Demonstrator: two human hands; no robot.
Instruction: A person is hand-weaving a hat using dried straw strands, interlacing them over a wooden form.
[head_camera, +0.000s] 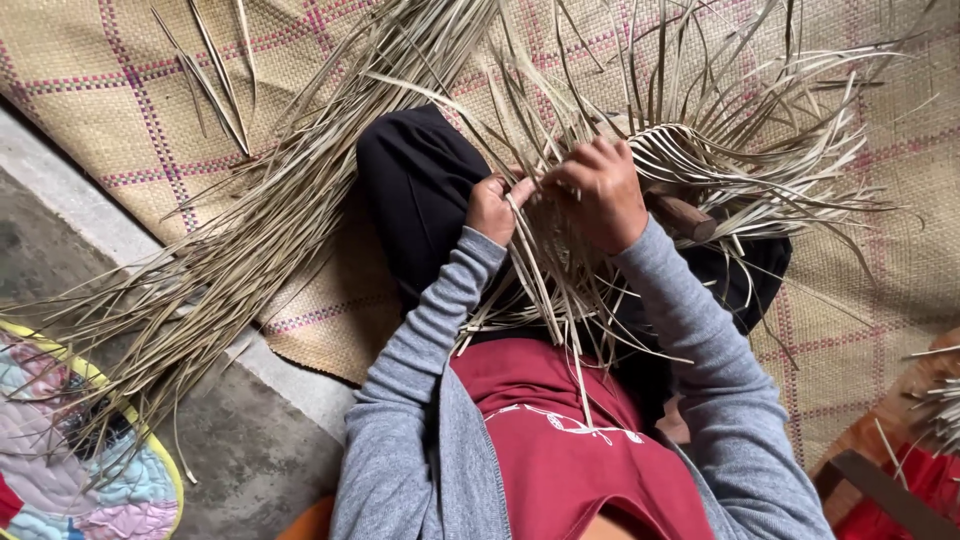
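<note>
Left fingers: the left hand (492, 207) is curled, thumb and forefinger pinching a few of the long pale dried flat reed strips (545, 270) at the edge of the work.
Right fingers: the right hand (600, 192) arches over the same spot, fingers bent and pressed down onto crossed strips; which single strip they grip cannot be told.
Work piece: a small half-woven patch of the same strips (690, 150), curved, rests on the person's lap just beside the right hand, with loose ends fanning outward from it.
Lap: black trousered knees (420, 180) lie under the strips; grey knitted sleeves (430, 330) and a dark red top (560, 440) frame the hands.
Loose stock: a long bundle of uncut pale strips (240, 250) trails to the left across a tan checked woven floor mat (90, 90).
Step in hand: judging by the pinch, one strip is being crossed over or under its neighbours.
Next move: it likely calls for holding the crossing tight while drawing the strip snug.
Around: a patchwork quilt with yellow edging (60, 460) lies on grey concrete floor (250, 450) at the left.
</note>
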